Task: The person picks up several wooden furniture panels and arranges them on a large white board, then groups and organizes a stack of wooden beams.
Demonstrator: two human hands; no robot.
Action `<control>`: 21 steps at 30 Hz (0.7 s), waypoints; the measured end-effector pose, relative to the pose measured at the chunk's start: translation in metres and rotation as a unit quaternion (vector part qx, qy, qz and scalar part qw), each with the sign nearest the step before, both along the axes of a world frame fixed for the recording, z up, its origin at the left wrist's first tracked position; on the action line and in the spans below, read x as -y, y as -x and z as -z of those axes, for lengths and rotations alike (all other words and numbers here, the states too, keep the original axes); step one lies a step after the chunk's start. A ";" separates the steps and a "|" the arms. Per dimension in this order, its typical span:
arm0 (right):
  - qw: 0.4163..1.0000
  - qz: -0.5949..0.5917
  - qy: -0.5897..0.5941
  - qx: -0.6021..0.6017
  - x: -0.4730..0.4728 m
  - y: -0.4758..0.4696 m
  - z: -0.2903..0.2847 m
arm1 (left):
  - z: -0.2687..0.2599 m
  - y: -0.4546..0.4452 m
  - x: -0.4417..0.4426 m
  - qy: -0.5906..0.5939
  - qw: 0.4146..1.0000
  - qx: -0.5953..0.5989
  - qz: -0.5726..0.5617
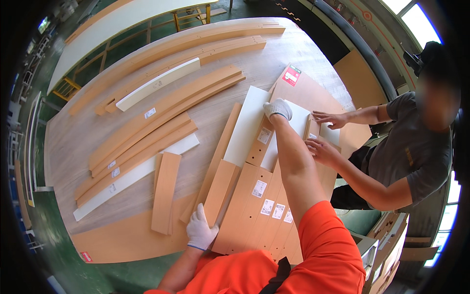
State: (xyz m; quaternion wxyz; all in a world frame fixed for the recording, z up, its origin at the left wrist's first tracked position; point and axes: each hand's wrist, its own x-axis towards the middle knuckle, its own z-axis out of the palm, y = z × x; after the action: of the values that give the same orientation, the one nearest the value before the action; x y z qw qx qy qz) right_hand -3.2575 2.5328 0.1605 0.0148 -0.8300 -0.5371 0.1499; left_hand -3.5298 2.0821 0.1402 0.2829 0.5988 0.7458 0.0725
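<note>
My left hand [201, 228], in a white knitted glove, grips the near end of a short wood-grain board [219, 189]. That board lies along a longer wood-grain board [226, 143]. My right hand [278, 109], also gloved, is curled over the far part of the stacked boards, by a labelled wood-grain board [260, 147] and a white board [246, 128]. My own palm and fingers hide what it touches there. Below my right forearm, several wood-grain boards [253, 205] with labels and drilled holes lie side by side.
Opposite on the right, a co-worker's hands [325, 152] rest on a small wood-grain piece [313, 128]. Long boards [165, 114] and a white strip [158, 84] lie across the table [213, 106] at left. Stacked panels [385, 250] stand at lower right.
</note>
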 end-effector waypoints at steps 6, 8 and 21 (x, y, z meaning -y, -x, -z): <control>1.000 0.008 -0.010 -0.001 0.003 -0.002 -0.003 | 0.003 0.000 0.001 -0.015 1.000 -0.002 0.004; 1.000 0.002 -0.003 0.001 0.003 -0.005 -0.009 | 0.003 0.000 0.001 -0.019 1.000 -0.001 0.009; 0.997 -0.035 0.062 0.011 0.156 0.042 -0.053 | 0.008 -0.001 0.003 -0.013 1.000 -0.016 0.008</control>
State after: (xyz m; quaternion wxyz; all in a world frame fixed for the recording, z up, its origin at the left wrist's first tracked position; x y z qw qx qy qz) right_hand -3.2995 2.3768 0.2135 -0.0481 -0.8114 -0.5558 0.1744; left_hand -3.5289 2.0787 0.1321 0.2638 0.6098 0.7440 0.0705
